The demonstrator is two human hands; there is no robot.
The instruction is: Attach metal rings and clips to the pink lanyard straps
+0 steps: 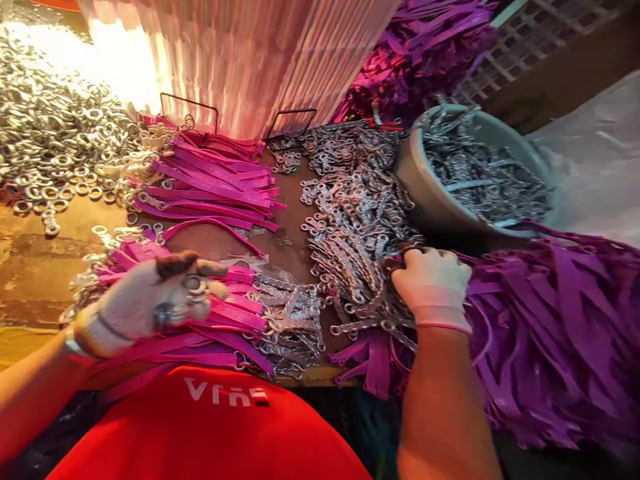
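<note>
My left hand (150,300), in a white glove with dark-stained fingertips, hovers over pink straps (235,310) at the left. Its fingers are curled around a few metal rings (193,283) that show in the palm. My right hand (433,283), also gloved, is closed at the right edge of a heap of twisted metal links (360,220). Its fingertips point away and are partly hidden, so what they grip cannot be made out. Purple straps (550,320) lie right beside it. Metal links (293,313) are joined to the ends of the near pink straps.
Loose rings (60,127) are piled at the far left. More pink straps (215,177) lie behind my left hand. A grey bucket (415,160) full of metal links stands at the right. Translucent ribbed sheeting (240,60) rises at the back, near purple straps (425,47).
</note>
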